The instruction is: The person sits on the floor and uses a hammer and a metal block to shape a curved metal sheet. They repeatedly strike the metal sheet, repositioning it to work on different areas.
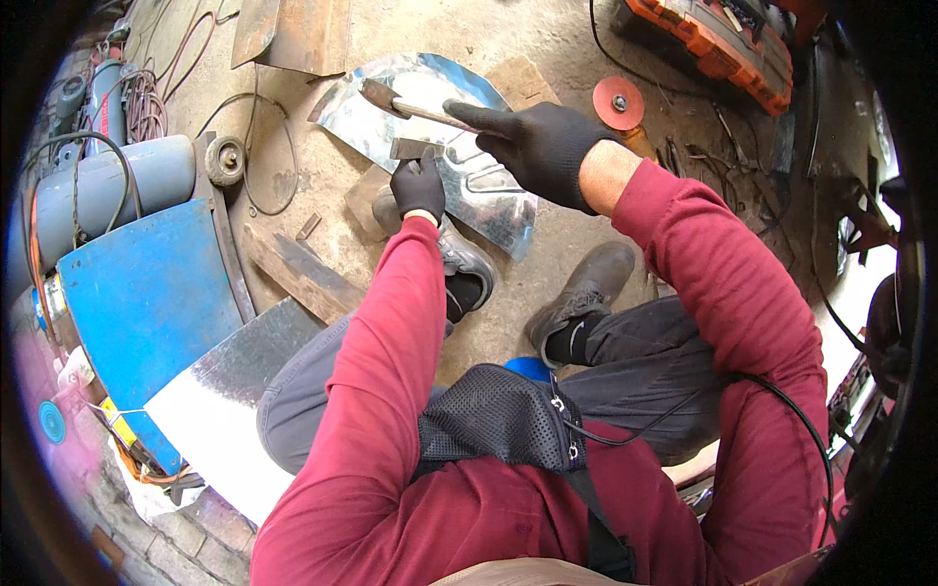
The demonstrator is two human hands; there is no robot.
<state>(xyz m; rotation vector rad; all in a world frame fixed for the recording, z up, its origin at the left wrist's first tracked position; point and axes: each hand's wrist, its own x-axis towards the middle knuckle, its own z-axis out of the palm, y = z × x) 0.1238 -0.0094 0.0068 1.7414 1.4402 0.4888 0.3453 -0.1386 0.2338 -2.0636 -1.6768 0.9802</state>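
Observation:
My right hand, in a black glove, is closed round the handle of a hammer. The hammer is raised above a shiny, rounded piece of sheet metal lying on the floor. In my left hand, also gloved, I grip a small flat metal piece that overlaps the sheet in this view; whether they touch I cannot tell. Curved cut-outs or marks show in the sheet near my right hand. My left shoe is beside the sheet's near edge.
An angle grinder with a red disc lies on the right, below an orange-and-black toolbox. To the left are a wooden block, a caster wheel, a blue panel and a grey cylinder. Cables trail across the floor.

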